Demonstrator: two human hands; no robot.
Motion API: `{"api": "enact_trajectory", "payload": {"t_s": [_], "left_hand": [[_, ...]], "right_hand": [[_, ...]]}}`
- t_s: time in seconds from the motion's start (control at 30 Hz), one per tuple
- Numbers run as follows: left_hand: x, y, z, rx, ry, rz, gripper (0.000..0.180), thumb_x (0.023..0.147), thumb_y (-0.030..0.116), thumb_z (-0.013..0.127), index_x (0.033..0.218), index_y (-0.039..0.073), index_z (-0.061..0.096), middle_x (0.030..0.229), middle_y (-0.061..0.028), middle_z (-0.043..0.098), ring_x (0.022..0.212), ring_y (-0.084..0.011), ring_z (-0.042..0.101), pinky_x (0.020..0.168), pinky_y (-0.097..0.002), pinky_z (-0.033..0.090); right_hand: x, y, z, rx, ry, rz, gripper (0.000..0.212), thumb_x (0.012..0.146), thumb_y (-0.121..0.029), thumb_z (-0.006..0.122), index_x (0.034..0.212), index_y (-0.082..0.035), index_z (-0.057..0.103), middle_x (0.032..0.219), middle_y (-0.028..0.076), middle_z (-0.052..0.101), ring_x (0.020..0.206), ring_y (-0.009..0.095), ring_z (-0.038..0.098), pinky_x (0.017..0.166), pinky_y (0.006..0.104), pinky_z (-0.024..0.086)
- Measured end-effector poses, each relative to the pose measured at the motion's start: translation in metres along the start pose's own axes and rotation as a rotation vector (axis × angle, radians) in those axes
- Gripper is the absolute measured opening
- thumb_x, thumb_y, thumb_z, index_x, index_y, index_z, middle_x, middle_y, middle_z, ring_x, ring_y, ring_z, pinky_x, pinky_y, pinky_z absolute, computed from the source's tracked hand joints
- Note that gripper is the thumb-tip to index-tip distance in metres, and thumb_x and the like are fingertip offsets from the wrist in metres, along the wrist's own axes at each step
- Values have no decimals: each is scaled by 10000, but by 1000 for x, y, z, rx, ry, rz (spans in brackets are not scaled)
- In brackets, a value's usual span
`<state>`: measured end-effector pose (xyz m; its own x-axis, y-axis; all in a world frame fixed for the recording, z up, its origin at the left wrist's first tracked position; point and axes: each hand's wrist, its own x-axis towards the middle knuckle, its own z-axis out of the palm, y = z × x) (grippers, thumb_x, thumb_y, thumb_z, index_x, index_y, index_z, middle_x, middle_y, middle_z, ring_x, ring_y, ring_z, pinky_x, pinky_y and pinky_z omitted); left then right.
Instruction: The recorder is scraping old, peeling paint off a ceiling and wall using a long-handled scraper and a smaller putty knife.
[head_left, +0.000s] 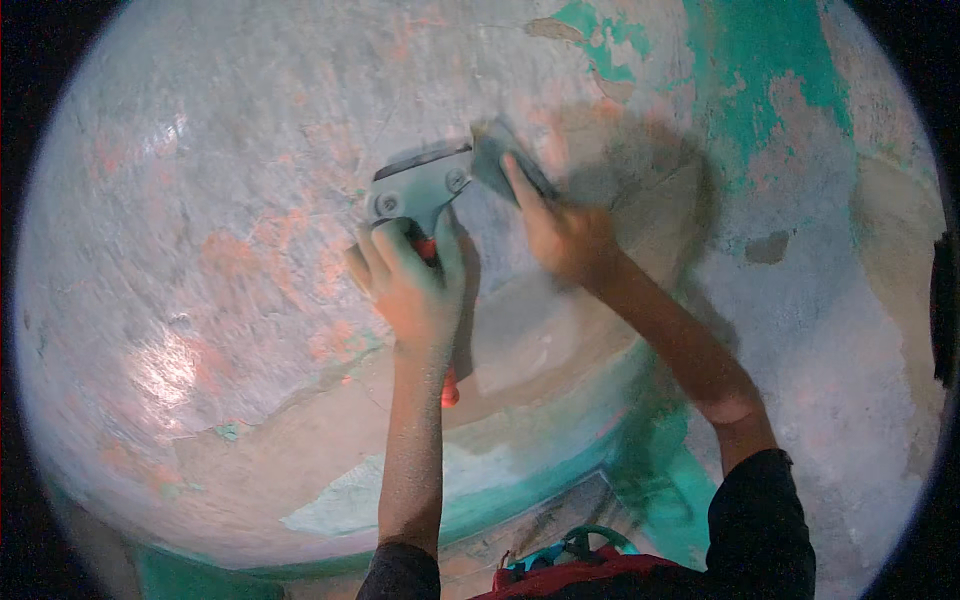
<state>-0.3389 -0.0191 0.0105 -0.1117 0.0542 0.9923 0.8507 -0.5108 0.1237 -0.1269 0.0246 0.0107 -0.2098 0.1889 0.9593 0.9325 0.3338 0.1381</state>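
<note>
My left hand (412,285) is closed around the red handle of a wall scraper (418,192). Its wide grey head, with two round screws and a dark blade edge, lies at the wall; the handle's end pokes out below my wrist. In my right hand (572,238) is a flat grey rectangular blade (496,160), its handle hidden by my fingers. My index finger lies stretched along its face. The blade's left corner meets or overlaps the right end of the scraper head; whether they touch I cannot tell.
A patchy grey and pinkish wall (250,130) fills most of the view. Green paint (770,60) remains at the upper right. A bare plaster band (530,340) crosses below my hands. A green ledge (500,510) runs along the bottom, near a red and teal item (560,565) at my body.
</note>
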Motion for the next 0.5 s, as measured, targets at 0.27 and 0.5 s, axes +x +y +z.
{"api": "enact_trajectory", "payload": {"t_s": [0.27, 0.5], "left_hand": [[-4, 3, 11, 52, 19, 35, 334, 808, 254, 737, 844, 28, 494, 786, -121, 479, 783, -338, 450, 768, -454, 345], [23, 31, 25, 94, -31, 46, 352, 825, 313, 729, 880, 38, 516, 809, -109, 504, 832, -338, 464, 802, -459, 347]], "right_hand": [[-20, 18, 5, -7, 375, -197, 637, 782, -28, 582, 1404, -25, 446, 505, 92, 538, 390, 220, 524, 401, 353, 425], [-1, 29, -9, 222, 72, 55, 678, 792, -133, 631, 1427, -62, 407, 618, 161, 621, 426, 304, 578, 437, 426, 468]]}}
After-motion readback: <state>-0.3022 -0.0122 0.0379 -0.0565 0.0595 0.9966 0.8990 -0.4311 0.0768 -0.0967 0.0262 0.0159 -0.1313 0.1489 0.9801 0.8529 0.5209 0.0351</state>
